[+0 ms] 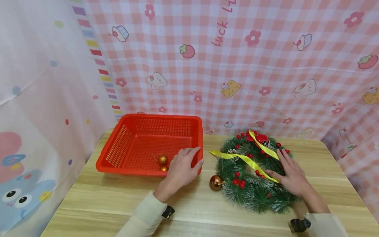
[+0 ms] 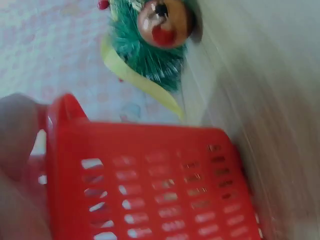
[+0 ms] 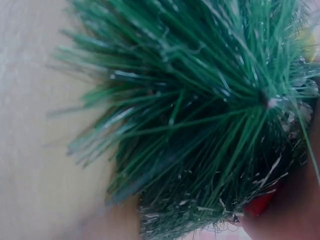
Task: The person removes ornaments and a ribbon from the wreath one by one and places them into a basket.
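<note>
A green Christmas wreath with red berries, pine cones and a red decoration lies flat on the table. Across it runs a yellow ribbon, one end sticking out to the left. My right hand rests on the wreath's right side, fingers spread. My left hand is over the front right corner of a red plastic basket, its fingers loosely bent beside the rim. Two gold glitter baubles lie inside the basket. A shiny copper bauble sits at the wreath's left edge, also seen in the left wrist view.
The wooden table runs back to a pink checked curtain. A white curtain with cartoon prints hangs at the left. Each wrist carries a black strap.
</note>
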`<state>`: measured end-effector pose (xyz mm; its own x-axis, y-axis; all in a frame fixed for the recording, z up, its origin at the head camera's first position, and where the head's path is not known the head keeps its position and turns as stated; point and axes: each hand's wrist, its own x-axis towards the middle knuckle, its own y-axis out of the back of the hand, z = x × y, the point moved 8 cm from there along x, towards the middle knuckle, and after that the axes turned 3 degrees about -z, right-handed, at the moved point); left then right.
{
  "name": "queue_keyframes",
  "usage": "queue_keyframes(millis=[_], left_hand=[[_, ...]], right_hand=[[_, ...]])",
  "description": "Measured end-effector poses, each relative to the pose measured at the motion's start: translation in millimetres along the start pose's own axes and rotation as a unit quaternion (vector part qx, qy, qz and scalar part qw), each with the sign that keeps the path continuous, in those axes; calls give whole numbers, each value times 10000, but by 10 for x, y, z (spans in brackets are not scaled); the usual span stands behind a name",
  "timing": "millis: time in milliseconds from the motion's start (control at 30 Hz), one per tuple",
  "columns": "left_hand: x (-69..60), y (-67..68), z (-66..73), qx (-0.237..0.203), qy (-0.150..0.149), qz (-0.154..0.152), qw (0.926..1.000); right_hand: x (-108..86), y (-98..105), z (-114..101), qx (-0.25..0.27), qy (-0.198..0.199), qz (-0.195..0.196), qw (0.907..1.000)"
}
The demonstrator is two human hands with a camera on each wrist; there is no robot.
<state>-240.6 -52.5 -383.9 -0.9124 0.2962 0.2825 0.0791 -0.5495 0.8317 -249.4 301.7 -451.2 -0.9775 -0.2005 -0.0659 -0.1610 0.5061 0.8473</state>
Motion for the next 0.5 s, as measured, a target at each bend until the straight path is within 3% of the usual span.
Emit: queue_keyframes(millis=[100, 200, 333, 500], left_hand=[[-74, 64, 227, -425, -741, 567, 9947], [-150, 8, 455, -1153, -1262, 425, 9844], [-202, -218, 618, -1900, -1283, -394, 9726], [-229, -519, 609, -2057, -882, -1054, 9689]], right_hand=[[-2, 4, 6, -44, -41, 0, 10000], [-6, 7, 5, -61, -67, 18, 10000], [-7, 5, 6, -73, -81, 30, 9999], [-6, -2, 5, -76, -93, 33, 9999]])
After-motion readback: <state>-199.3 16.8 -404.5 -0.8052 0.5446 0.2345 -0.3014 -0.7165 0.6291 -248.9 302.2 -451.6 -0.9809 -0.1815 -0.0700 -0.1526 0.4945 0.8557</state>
